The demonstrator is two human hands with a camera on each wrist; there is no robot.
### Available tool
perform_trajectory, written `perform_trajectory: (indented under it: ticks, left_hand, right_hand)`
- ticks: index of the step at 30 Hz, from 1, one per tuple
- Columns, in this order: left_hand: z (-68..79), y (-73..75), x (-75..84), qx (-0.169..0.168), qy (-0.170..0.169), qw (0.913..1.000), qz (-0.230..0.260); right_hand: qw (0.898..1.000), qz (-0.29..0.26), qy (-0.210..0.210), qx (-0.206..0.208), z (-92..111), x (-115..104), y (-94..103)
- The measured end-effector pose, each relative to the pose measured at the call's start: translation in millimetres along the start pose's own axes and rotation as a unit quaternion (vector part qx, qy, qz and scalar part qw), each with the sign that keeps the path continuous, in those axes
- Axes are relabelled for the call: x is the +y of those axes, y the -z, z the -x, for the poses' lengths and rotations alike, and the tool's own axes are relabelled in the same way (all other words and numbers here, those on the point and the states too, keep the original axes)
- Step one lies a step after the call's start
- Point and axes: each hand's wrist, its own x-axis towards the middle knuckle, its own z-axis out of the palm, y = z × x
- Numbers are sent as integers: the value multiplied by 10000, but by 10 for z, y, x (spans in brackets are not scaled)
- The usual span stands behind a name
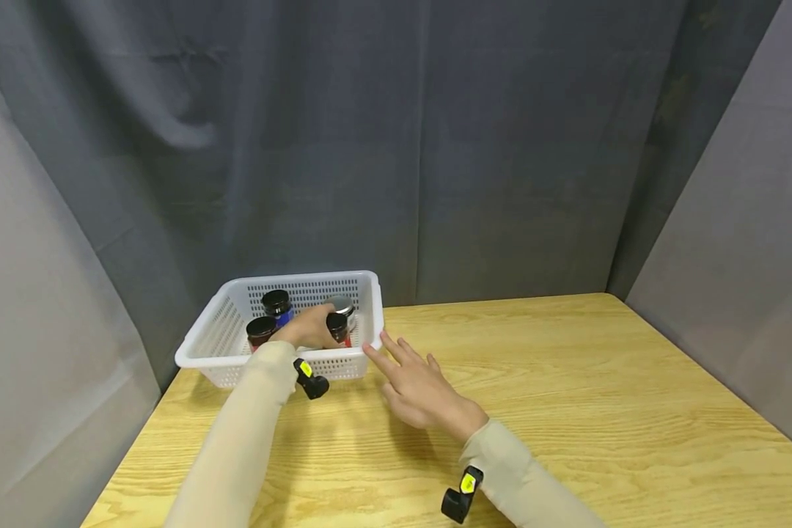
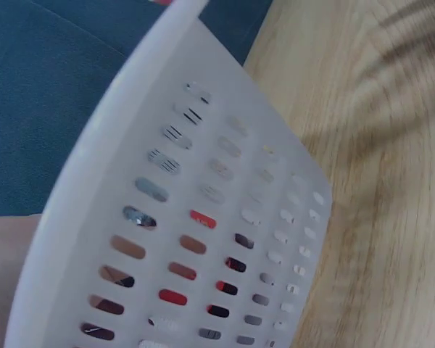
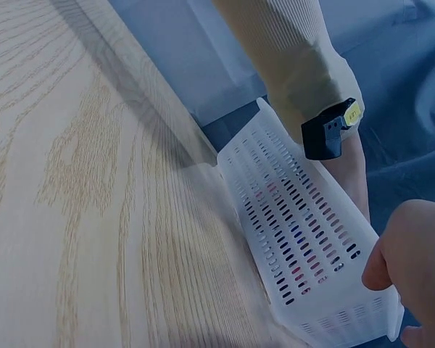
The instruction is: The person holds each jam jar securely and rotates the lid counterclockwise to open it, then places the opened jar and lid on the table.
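A white plastic basket (image 1: 277, 361) holds several jars. My left hand (image 1: 306, 328) reaches over its front wall, thumb and fingers round a black-lidded jar with a red label (image 1: 338, 324). Just behind that stands a silver-lidded jar (image 1: 343, 305). Left of the hand are a black-lidded jar with a blue label (image 1: 278, 304) and a dark-lidded jar with a reddish body (image 1: 260, 330). My right hand (image 1: 417, 385) has its fingers stretched out, fingertips at the basket's front right corner. In the left wrist view, the slotted basket wall (image 2: 225, 196) hides most of the jars.
The basket stands at the back left of the wooden table (image 1: 567, 396). A dark grey curtain (image 1: 501, 161) hangs behind the table, with light grey cloth (image 1: 46, 293) at the left side. Each sleeve carries a small black wrist camera (image 1: 312, 381).
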Motion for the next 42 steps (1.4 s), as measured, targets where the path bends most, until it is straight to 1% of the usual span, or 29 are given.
perform_trajectory:
  ticks: [4,11,18,22,30,36,42]
  left_hand:
    - [7,19,-8,3,-8,10000,-56]
    - [0,42,-34,-6,123,9999,-90]
    - [9,52,-52,83,27,10000,-41]
    - [17,63,-24,130,-53,9999,-64]
    - [20,104,60,179,40,9994,291]
    - [18,127,141,309,-40,9982,505]
    - [22,133,194,377,-29,9980,514]
  right_hand:
    - [10000,19,13,-14,-3,6,6]
    - [10000,36,31,-24,-15,23,3]
    - [10000,41,43,-18,-26,38,-5]
    - [10000,10,46,-7,-25,42,5]
    - [10000,-14,20,-55,-30,44,17]
    - [10000,-59,9,-40,-44,69,24]
    - [9999,-151,10,-39,-56,76,31]
